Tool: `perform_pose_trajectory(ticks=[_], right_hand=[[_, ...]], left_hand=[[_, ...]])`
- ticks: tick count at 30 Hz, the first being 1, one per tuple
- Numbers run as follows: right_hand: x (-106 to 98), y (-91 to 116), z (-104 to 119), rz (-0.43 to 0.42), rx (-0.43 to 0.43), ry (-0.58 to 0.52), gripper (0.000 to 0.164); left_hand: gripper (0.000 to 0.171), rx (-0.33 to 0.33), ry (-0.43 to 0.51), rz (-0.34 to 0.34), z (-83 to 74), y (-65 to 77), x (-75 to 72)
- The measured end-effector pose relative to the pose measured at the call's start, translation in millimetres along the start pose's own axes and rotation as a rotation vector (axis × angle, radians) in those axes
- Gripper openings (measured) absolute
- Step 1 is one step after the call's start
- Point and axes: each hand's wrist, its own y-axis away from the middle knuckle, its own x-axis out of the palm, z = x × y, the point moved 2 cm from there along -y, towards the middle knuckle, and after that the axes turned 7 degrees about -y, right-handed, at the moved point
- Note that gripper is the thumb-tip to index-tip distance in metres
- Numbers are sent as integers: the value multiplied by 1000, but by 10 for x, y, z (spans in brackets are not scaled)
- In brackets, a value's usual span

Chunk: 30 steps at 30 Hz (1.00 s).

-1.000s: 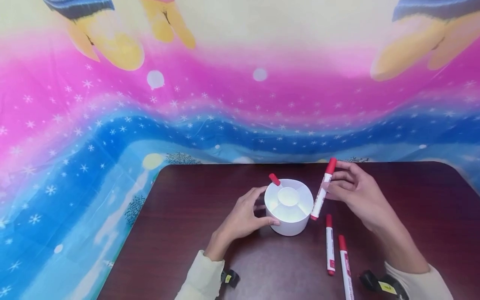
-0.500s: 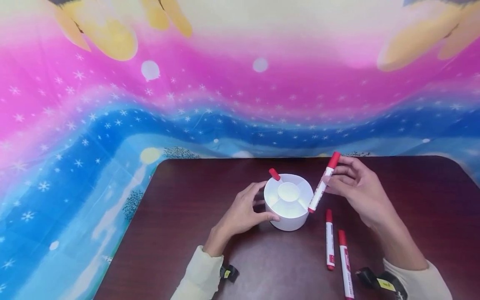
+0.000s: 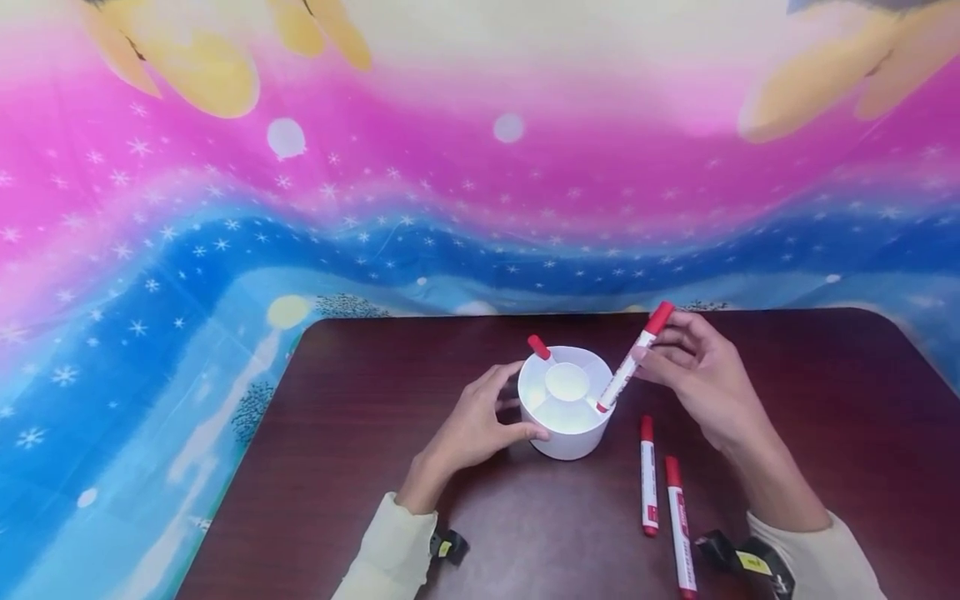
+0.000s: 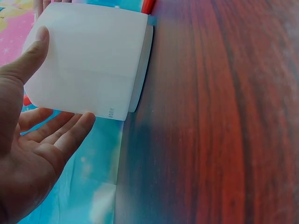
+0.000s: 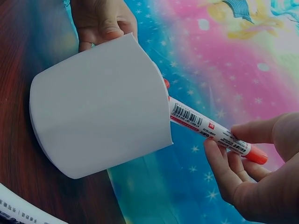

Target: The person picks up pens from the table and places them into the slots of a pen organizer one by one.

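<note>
A round white organizer (image 3: 572, 444) with a ring of compartments around a central cup stands on the table. My left hand (image 3: 480, 421) holds its left side, thumb at the front and fingers behind; the left wrist view shows the thumb on the white wall (image 4: 93, 60). In my right hand (image 3: 701, 375) a white marker with a red cap (image 3: 630, 362) is pinched, tilted, cap end up. Its lower end is just inside the organizer's right rim, and the right wrist view shows that end of the marker (image 5: 201, 123) hidden behind the wall. Another red-capped marker (image 3: 538, 347) leans in a back-left compartment.
Two more red-capped markers, one nearer the organizer (image 3: 648, 475) and one closer to me (image 3: 680, 529), lie on the dark wooden table (image 3: 337, 467) between the organizer and my right forearm. A colourful printed cloth (image 3: 450, 167) hangs behind the table.
My right hand has brought the marker left and tilted it more, so its lower end went from beside the organizer to inside its rim. My left hand keeps its hold.
</note>
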Motion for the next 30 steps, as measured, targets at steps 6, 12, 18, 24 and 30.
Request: perform_pose_trajectory(ticks=[6, 12, 18, 24, 30], right_hand=[[6, -25, 27, 3, -4, 56, 46], [9, -10, 19, -5, 18, 22, 42], [2, -1, -8, -10, 27, 34, 38], [6, -14, -68, -19, 39, 33, 38], [25, -28, -120, -19, 59, 87, 40]], left_hand=[[98, 23, 1, -13, -15, -18, -31], [98, 9, 0, -7, -25, 4, -21], [98, -6, 4, 1, -14, 17, 0], [98, -6, 20, 0, -21, 16, 4], [98, -6, 12, 1, -23, 17, 11]])
